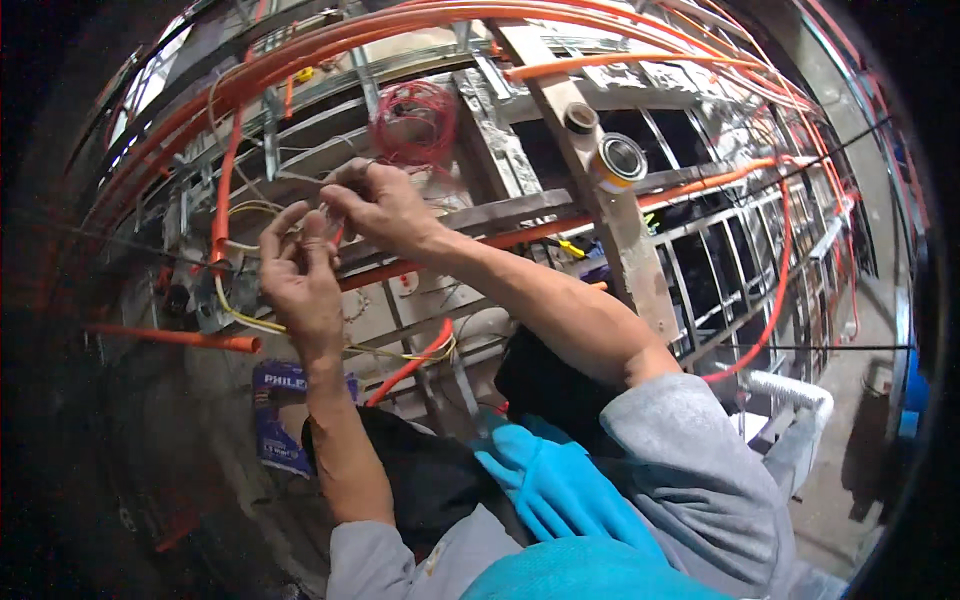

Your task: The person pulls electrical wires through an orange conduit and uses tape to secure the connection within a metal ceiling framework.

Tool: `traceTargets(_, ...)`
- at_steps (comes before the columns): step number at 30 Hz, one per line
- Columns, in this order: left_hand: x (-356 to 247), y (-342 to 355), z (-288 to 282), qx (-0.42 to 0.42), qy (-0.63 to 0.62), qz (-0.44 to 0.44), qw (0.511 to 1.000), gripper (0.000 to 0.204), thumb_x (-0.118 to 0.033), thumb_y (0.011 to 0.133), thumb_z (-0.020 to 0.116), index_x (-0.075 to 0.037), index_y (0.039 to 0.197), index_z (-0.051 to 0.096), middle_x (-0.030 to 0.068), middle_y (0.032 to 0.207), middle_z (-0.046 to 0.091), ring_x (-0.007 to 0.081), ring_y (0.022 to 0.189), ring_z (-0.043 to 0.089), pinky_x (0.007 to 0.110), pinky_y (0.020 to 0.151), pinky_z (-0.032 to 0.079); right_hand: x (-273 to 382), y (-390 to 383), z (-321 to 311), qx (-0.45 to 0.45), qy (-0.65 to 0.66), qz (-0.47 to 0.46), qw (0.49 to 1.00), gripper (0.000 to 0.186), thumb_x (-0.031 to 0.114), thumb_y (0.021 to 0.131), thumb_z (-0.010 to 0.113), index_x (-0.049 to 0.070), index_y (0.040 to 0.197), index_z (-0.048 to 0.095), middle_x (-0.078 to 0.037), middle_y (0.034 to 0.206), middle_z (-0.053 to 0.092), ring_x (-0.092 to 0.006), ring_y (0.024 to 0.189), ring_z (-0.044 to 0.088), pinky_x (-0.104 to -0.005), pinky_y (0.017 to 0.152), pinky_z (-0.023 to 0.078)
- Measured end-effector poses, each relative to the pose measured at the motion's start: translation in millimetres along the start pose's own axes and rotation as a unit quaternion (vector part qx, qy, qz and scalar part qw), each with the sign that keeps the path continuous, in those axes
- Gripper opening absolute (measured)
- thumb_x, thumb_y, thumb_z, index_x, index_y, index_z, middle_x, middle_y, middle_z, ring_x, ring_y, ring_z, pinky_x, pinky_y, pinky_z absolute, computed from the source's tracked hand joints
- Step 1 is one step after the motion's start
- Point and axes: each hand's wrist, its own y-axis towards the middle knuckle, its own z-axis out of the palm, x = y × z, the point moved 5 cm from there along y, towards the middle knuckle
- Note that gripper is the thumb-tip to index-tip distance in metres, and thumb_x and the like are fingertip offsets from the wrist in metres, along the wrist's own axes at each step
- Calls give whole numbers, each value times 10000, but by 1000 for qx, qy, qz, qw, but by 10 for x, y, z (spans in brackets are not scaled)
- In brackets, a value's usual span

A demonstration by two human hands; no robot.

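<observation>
My left hand (300,275) is raised in front of the metal framing, its thumb and fingers drawn together in a pinch. Close beside it on the right, my right hand (388,208) is also closed, fingers bent toward the thumb. Whatever sits between the fingertips is too small and too hidden to name; a bit of red shows there. Below the left hand, yellow and white wires (238,316) come out of an upright orange conduit (222,228) and curve right past the wrist. A coil of red wire (413,125) lies just beyond my right hand.
On a plank stand a can (620,160) and a roll of tape (580,118). A yellow-handled tool (570,248) lies beneath. Orange conduits (400,25) cross the far side. A blue package (283,425) is at lower left. Blue-green gloves (565,485) rest near my lap.
</observation>
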Motion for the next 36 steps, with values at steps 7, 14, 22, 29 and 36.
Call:
traceTargets(7,129,27,16,-5,33,13,999,280,-231,968,702,-18,1136,634,-18,749,612,50,611,504,207,552,392,-63,-43,-41,-30,3,8,1000,294,261,920,718,-22,996,708,-84,738,693,-109,691,647,-312,612,517)
traceTargets(14,148,157,38,-29,-12,-10,999,260,-226,962,711,9,1053,649,24,746,620,80,639,533,229,567,435,-421,287,-76,-53,-150,9,987,383,387,858,676,46,1006,769,-159,898,752,-269,847,734,-384,776,565)
traceTargets(22,262,208,-50,-26,17,-38,999,239,-205,950,723,11,1011,642,30,746,619,97,623,555,246,581,489,-537,348,71,-29,-185,55,981,409,420,811,735,72,1022,773,-177,927,750,-296,909,733,-388,815,569)
traceTargets(29,240,193,44,2,-2,64,998,248,-220,964,706,10,1034,645,30,713,610,99,612,555,246,565,482,-607,258,-103,-33,-129,41,990,443,406,826,724,18,1040,753,-202,1003,741,-308,984,718,-374,883,549)
traceTargets(36,56,108,28,-8,-11,27,1000,284,-221,980,682,27,1104,620,33,735,598,87,647,548,250,594,492,-207,97,-81,-9,-57,34,998,329,294,887,697,4,1034,746,-169,877,750,-214,800,741,-346,755,575)
